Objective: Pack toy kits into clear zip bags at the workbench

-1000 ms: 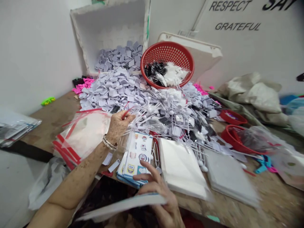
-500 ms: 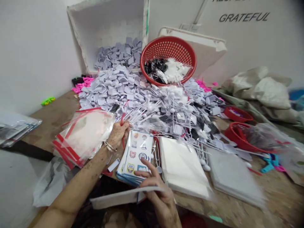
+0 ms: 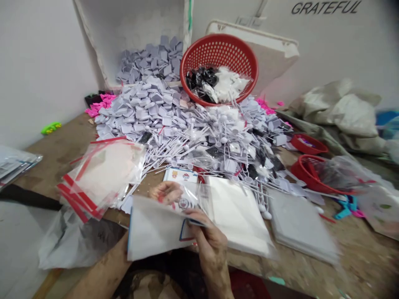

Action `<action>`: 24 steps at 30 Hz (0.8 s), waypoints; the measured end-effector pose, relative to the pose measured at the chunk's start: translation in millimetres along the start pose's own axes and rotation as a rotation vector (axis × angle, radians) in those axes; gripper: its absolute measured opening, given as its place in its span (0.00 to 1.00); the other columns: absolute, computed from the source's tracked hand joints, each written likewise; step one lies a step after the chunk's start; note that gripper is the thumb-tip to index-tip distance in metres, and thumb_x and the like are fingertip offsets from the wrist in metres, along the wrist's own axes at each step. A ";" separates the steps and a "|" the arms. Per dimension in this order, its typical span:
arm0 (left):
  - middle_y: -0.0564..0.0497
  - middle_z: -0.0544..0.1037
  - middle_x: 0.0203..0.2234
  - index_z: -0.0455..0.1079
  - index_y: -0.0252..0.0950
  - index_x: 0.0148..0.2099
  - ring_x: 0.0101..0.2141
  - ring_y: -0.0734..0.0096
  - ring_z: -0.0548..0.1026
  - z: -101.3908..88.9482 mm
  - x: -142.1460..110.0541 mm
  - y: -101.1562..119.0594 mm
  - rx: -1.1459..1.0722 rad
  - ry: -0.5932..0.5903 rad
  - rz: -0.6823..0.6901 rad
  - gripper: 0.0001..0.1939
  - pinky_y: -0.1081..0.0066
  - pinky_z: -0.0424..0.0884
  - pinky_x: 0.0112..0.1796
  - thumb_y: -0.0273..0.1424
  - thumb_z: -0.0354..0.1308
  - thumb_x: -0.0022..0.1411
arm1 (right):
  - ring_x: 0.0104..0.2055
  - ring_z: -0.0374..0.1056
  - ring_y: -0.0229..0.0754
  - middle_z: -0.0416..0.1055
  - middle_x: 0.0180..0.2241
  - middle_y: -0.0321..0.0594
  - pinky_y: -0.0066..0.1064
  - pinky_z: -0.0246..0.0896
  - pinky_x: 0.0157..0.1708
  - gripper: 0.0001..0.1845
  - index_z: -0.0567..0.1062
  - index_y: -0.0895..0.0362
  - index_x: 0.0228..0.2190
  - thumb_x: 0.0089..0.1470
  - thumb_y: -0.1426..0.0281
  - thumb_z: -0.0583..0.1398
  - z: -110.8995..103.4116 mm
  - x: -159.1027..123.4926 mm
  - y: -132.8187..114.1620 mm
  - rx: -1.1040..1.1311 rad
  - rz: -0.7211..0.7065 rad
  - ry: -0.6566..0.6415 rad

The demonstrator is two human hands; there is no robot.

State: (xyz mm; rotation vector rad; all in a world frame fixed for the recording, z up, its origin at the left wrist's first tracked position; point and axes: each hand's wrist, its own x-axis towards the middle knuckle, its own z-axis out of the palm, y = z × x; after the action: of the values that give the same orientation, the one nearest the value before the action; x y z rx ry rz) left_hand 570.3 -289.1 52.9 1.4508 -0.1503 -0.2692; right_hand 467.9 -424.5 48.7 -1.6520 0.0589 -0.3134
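My right hand (image 3: 210,238) grips the right edge of a flat packet (image 3: 152,228), a whitish sheet in clear plastic with a blue edge, tilted up above the table's front edge. Behind the packet's top edge, my left hand (image 3: 166,193) has its fingers curled in a pinch, with a bit of red strip showing at them. The packet covers part of that hand and wrist. Just beyond the hands lies a stack of cartoon sticker sheets (image 3: 181,175), mostly covered. To the left are clear bags with red edges (image 3: 106,170).
A heap of pale plastic pieces (image 3: 149,108) spreads across the back, beneath a tilted red basket (image 3: 220,45). White sheets (image 3: 238,216) and clear bags (image 3: 301,226) lie to the right. Small red baskets (image 3: 307,178) and blue scissors-like handles (image 3: 344,207) are farther right.
My left hand has moved from beside the sticker sheets, with the red strip, to behind the packet. The packet has been raised and turned more towards me in my right hand.
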 end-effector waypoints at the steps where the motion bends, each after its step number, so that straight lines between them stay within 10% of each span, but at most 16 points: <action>1: 0.47 0.78 0.38 0.69 0.38 0.47 0.35 0.67 0.78 -6.5 -3.3 4.7 -0.034 -0.022 -0.013 0.21 0.68 0.75 0.35 0.42 0.66 0.54 | 0.45 0.75 0.47 0.79 0.42 0.43 0.33 0.72 0.43 0.11 0.81 0.52 0.39 0.60 0.68 0.58 -6.4 1.3 -3.5 -0.045 -0.076 -0.074; 8: 0.44 0.81 0.36 0.72 0.33 0.47 0.36 0.63 0.79 -49.6 -16.2 25.4 0.076 -0.239 -0.163 0.21 0.62 0.76 0.42 0.38 0.67 0.55 | 0.44 0.75 0.42 0.78 0.41 0.43 0.28 0.69 0.43 0.15 0.74 0.53 0.42 0.61 0.79 0.51 -43.4 17.6 -37.5 -0.351 -0.366 -0.424; 13: 0.44 0.69 0.59 0.55 0.44 0.67 0.50 0.62 0.73 -60.8 -27.2 26.8 0.450 -0.299 0.043 0.41 0.62 0.71 0.51 0.31 0.67 0.55 | 0.39 0.73 0.41 0.77 0.39 0.43 0.30 0.69 0.40 0.17 0.73 0.55 0.39 0.58 0.84 0.50 -39.7 16.9 -59.6 -0.645 -0.317 -0.579; 16: 0.47 0.74 0.54 0.65 0.44 0.62 0.49 0.64 0.74 -58.5 -33.0 32.7 0.529 -0.296 0.086 0.29 0.64 0.71 0.50 0.31 0.63 0.59 | 0.46 0.73 0.48 0.76 0.45 0.48 0.37 0.70 0.46 0.20 0.73 0.56 0.44 0.54 0.85 0.52 -27.4 10.0 -76.0 -0.837 -0.413 -0.612; 21: 0.48 0.81 0.33 0.75 0.34 0.44 0.31 0.68 0.78 -47.0 -31.7 30.9 0.154 -0.050 -0.079 0.15 0.70 0.75 0.33 0.39 0.59 0.62 | 0.43 0.74 0.44 0.76 0.46 0.46 0.31 0.71 0.42 0.17 0.75 0.56 0.40 0.55 0.83 0.53 -25.2 28.3 -83.2 -0.702 -0.414 -0.697; 24: 0.47 0.81 0.30 0.74 0.32 0.39 0.27 0.67 0.79 -39.4 -28.3 25.2 -0.210 0.068 -0.212 0.17 0.69 0.76 0.29 0.43 0.63 0.59 | 0.45 0.74 0.42 0.77 0.44 0.44 0.29 0.70 0.44 0.13 0.76 0.55 0.40 0.61 0.77 0.53 -41.0 38.5 -55.4 -0.384 -0.305 -0.516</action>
State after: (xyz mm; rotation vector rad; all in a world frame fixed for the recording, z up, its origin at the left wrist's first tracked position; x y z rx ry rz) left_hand 555.7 -241.3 75.0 1.2654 0.0860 -0.3965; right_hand 486.9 -466.8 112.7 -2.0808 -0.5560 -0.0973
